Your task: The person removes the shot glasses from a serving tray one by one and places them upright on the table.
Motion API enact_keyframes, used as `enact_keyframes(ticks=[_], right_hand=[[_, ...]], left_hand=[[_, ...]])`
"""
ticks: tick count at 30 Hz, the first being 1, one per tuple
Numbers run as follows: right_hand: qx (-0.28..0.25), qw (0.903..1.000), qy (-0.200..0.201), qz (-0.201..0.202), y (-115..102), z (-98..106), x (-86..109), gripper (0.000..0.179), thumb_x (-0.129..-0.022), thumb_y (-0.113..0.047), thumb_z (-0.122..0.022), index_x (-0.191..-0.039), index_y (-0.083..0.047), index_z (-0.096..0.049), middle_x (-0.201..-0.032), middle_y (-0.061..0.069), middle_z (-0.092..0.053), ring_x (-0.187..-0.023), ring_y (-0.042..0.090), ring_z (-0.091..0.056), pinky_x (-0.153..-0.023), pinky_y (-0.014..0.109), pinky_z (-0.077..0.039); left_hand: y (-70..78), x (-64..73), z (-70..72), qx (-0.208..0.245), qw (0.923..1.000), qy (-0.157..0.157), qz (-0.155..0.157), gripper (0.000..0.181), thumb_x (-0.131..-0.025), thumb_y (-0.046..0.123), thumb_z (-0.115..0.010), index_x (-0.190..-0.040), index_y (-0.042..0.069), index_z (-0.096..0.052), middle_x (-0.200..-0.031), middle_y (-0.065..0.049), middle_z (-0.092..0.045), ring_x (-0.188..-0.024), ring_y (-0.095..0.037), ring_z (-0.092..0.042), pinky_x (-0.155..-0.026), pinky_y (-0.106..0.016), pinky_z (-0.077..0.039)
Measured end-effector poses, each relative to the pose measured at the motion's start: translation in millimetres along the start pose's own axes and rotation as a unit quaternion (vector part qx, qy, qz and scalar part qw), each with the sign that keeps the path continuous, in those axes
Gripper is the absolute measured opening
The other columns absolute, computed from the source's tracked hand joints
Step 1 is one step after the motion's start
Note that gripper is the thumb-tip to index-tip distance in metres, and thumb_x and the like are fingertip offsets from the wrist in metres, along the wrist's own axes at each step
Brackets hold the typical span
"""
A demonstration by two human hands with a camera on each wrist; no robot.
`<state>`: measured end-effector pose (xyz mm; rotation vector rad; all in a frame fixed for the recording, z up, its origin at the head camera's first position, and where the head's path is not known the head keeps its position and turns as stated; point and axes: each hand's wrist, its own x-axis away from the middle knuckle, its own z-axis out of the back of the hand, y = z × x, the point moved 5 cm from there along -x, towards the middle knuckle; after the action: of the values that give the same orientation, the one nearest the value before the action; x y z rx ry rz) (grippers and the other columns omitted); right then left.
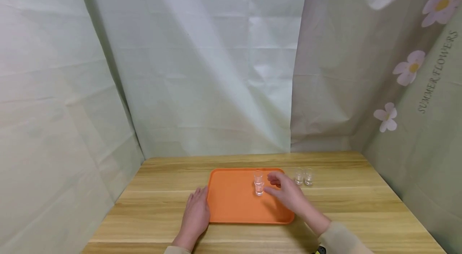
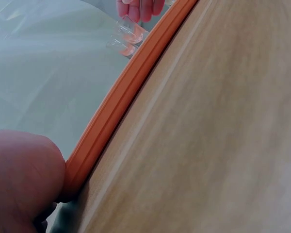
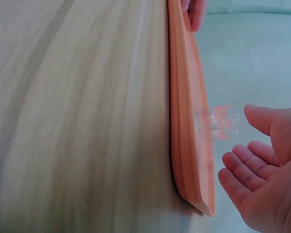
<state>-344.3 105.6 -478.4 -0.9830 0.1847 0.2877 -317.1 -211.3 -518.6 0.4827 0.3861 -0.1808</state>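
Observation:
An orange tray [image 1: 234, 214] lies on the wooden table, and my left hand [image 1: 196, 212] rests against its left edge with the fingers extended forward. Toward the tray's right side, two small clear shot glasses overlap in the head view, the nearer shot glass [image 1: 259, 190] in front of the farther shot glass [image 1: 258, 174]. Just right of them my right hand [image 1: 288, 194] hovers over the tray, thumb and fingers spread apart, holding nothing. A gap shows between its thumb and the glass [image 3: 225, 121] in the right wrist view.
Two more clear shot glasses, a left one [image 1: 298, 176] and a right one [image 1: 308, 176], stand side by side on the table [image 1: 343, 202] beyond the tray's right edge. Pale cloth curtains [image 1: 216, 65] hang behind and along both sides of the table.

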Motion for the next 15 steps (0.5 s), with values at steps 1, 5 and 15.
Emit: enact_keyframes(ticks=[1, 5, 15], right_hand=[[-0.003, 1.0000, 0.000, -0.002, 1, -2, -0.5, 0.047, -0.093, -0.014, -0.091, -0.131, 0.003, -0.072, -0.126, 0.012, -0.076, -0.116, 0.035, -0.075, -0.104, 0.055, -0.061], [-0.007, 0.9999, -0.004, -0.014, 3, -8, -1.9, 0.044, -0.092, -0.014, -0.092, -0.129, 0.002, -0.072, -0.125, 0.013, -0.075, -0.116, 0.035, -0.074, -0.104, 0.055, -0.062], [-0.001, 0.9998, -0.001, -0.020, 7, -18, -5.9, 0.037, -0.091, -0.016, -0.092, -0.120, -0.002, -0.075, -0.114, 0.008, -0.076, -0.107, 0.028, -0.074, -0.098, 0.051, -0.063]], left_hand=[[-0.2, -0.4, -0.2, 0.002, 1.0000, -0.001, 0.002, 0.044, -0.102, -0.007, -0.055, -0.146, -0.012, -0.061, -0.143, -0.033, -0.066, -0.143, -0.054, -0.055, -0.125, -0.069, -0.037], [-1.8, -2.1, 0.1, 0.012, 0.9999, 0.001, 0.007, 0.044, -0.101, -0.008, -0.059, -0.144, -0.012, -0.063, -0.143, -0.033, -0.066, -0.143, -0.054, -0.055, -0.125, -0.068, -0.037], [-4.6, -2.8, 0.8, 0.028, 0.9994, 0.011, 0.019, 0.045, -0.098, -0.009, -0.064, -0.143, -0.012, -0.064, -0.142, -0.033, -0.067, -0.143, -0.052, -0.056, -0.126, -0.066, -0.038]])
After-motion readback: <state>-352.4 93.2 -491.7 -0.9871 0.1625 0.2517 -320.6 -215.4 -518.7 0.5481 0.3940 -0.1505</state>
